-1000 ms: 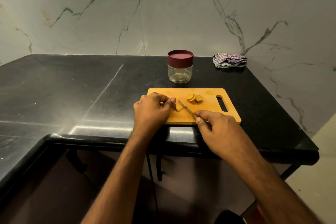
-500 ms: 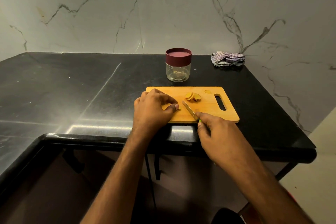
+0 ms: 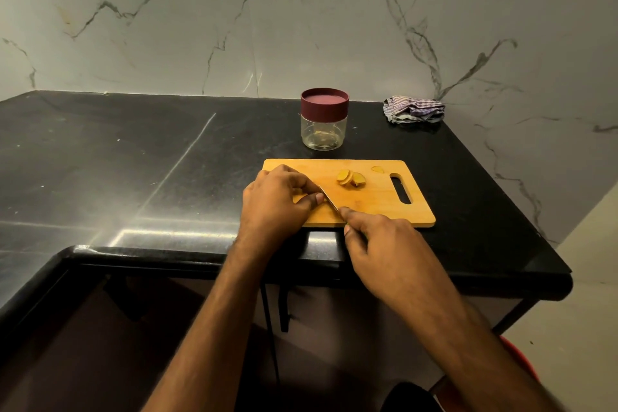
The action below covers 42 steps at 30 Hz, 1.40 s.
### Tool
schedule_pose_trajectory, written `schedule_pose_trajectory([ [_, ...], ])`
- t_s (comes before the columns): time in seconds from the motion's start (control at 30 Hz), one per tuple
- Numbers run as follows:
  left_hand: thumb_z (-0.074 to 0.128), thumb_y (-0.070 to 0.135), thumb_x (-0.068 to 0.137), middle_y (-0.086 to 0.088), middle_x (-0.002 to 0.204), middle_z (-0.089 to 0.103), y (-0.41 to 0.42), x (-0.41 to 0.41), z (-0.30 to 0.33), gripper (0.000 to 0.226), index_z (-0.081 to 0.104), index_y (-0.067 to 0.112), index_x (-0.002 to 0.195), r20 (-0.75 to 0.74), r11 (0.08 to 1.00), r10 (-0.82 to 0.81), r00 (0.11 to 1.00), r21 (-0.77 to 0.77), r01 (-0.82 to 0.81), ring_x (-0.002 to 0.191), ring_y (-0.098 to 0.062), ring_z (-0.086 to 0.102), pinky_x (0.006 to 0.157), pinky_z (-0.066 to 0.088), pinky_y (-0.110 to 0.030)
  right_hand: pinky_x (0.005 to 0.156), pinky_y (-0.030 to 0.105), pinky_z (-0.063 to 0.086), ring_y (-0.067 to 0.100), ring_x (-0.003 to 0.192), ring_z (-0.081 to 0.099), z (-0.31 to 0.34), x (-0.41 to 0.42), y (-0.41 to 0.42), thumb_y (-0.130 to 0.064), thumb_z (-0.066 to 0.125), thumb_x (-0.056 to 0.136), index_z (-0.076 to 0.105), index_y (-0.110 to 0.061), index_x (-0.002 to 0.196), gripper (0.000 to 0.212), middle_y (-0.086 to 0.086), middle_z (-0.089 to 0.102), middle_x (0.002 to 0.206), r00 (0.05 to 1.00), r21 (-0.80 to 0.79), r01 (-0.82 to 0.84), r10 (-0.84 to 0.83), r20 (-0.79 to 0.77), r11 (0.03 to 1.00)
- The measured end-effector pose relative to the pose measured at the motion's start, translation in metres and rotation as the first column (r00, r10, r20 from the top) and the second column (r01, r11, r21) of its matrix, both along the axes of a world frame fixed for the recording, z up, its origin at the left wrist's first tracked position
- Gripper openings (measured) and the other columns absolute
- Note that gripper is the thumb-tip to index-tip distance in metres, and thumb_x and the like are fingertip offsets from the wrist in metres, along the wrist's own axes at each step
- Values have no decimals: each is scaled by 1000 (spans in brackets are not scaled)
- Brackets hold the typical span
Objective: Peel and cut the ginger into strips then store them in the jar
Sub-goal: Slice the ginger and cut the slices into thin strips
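Both hands at cutting board [image 3: 381, 207] near edge: right hand [image 3: 384, 241] grips knife [image 3: 329, 200]; left hand [image 3: 277, 201] curled, ginger hidden; slices [image 3: 351, 178] mid-board.

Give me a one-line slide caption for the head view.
Left hand steadies ginger on the cutting board while the right hand works the knife; lidded jar waits behind.

Black counter [image 3: 133, 160]: board [image 3: 378, 207], jar [image 3: 323, 120], cloth [image 3: 414, 109].
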<state>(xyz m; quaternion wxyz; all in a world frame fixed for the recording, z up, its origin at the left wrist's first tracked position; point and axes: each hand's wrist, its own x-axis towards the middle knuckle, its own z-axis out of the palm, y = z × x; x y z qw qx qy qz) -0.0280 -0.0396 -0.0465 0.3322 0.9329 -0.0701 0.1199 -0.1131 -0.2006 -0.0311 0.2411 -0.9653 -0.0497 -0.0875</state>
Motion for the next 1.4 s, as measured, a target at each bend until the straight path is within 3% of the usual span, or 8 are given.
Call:
schedule_pose_trajectory([
  [0.2, 73, 46, 86, 16, 114, 61, 0, 0, 1, 6, 69, 42, 83, -8, 1000, 0, 1000, -18, 0, 116, -13, 48, 100, 43, -50, 47, 12, 25, 2, 62, 45, 0, -1, -3, -40, 38, 101, 44, -41, 141, 40, -12, 53, 83, 1000, 51, 13, -14, 18, 999],
  [0.37, 72, 45, 87, 15, 116, 61, -1, 1, 1, 7, 68, 41, 83, -23, 1000, -17, 1000, 6, 17, 121, -14, 46, 103, 41, -50, 54, 15, 35, 7, 76, 56, -5, -4, -1, -40, 39, 101, 43, -41, 141, 41, -7, 64, 96, 999, 49, 23, -25, 36, 999],
  [0.5, 74, 45, 86, 15, 113, 63, 1, 3, 2, 12, 66, 42, 78, -25, 1000, -19, 1000, 1, 19, 120, -14, 48, 102, 43, -51, 49, 12, 30, 6, 68, 51, -3, -3, 1, -38, 39, 101, 44, -39, 141, 40, -10, 56, 84, 999, 21, 23, -24, 32, 1000],
  [0.7, 75, 46, 84, 21, 99, 63, 3, 6, 0, 16, 65, 44, 72, -23, 999, -43, 999, -8, 43, 114, -14, 55, 97, 46, -52, 53, 18, 40, 7, 71, 53, 0, 7, 7, -36, 39, 101, 43, -38, 141, 40, -7, 58, 93, 999, -7, 36, -36, 1, 999],
  [0.93, 76, 44, 83, 22, 96, 67, 2, 6, -3, 10, 71, 42, 75, -18, 999, -14, 1000, -52, 13, 109, -11, 58, 95, 50, -48, 48, 15, 31, 5, 65, 49, 2, 3, 1, -37, 41, 101, 45, -42, 139, 39, -12, 54, 84, 999, -35, 20, -21, -27, 999],
  [1.1, 76, 43, 84, 18, 100, 67, 1, 7, -3, 6, 74, 39, 80, -31, 998, -25, 999, -62, 23, 107, -12, 58, 95, 50, -48, 62, 21, 42, 4, 73, 50, -1, -13, -9, -42, 43, 99, 45, -46, 137, 39, -12, 62, 98, 999, -50, 48, -47, 14, 998],
  [1.3, 75, 45, 84, 17, 103, 65, 3, 4, -2, 13, 74, 38, 95, -4, 997, -24, 1000, -76, 24, 104, -9, 59, 94, 51, -47, 59, 24, 39, 7, 73, 50, -5, -2, -7, -44, 43, 98, 43, -47, 138, 40, -13, 50, 79, 994, -80, 104, -102, 28, 991],
  [1.4, 71, 44, 89, 17, 111, 58, 2, 1, 0, 20, 64, 46, 108, 38, 998, -65, 997, 15, 64, 111, -8, 53, 101, 44, -45, 59, 23, 38, 7, 74, 50, -7, -1, -7, -43, 44, 98, 43, -47, 138, 40, -13, 48, 78, 996, -59, 88, -87, 22, 994],
])
